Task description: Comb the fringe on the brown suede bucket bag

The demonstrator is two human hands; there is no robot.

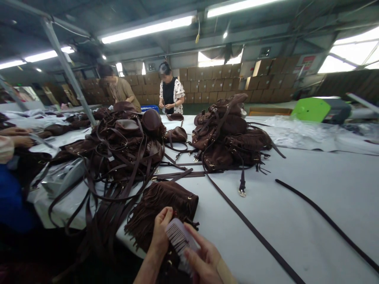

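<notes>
A dark brown fringed bag (pixel 174 197) lies at the near edge of the white table. My left hand (pixel 161 232) is closed in a pinch at the bag's fringe; the pinched part is small and partly hidden by the fingers. In my right hand (pixel 204 258) is a pale lilac comb (pixel 180 236), gripped between thumb and fingers. Dark strands show across the comb's teeth, just right of my left hand. Below the comb, more dark material with metal fittings is partly covered by my hands.
Piles of brown bags stand on the table (pixel 296 205) at left (pixel 124 138) and centre (pixel 225 134). Long straps (pixel 251 225) cross the right side, near plastic bags (pixel 299 132) and a green machine (pixel 310 109). Another person's hands (pixel 19 136) are at far left; two people stand behind.
</notes>
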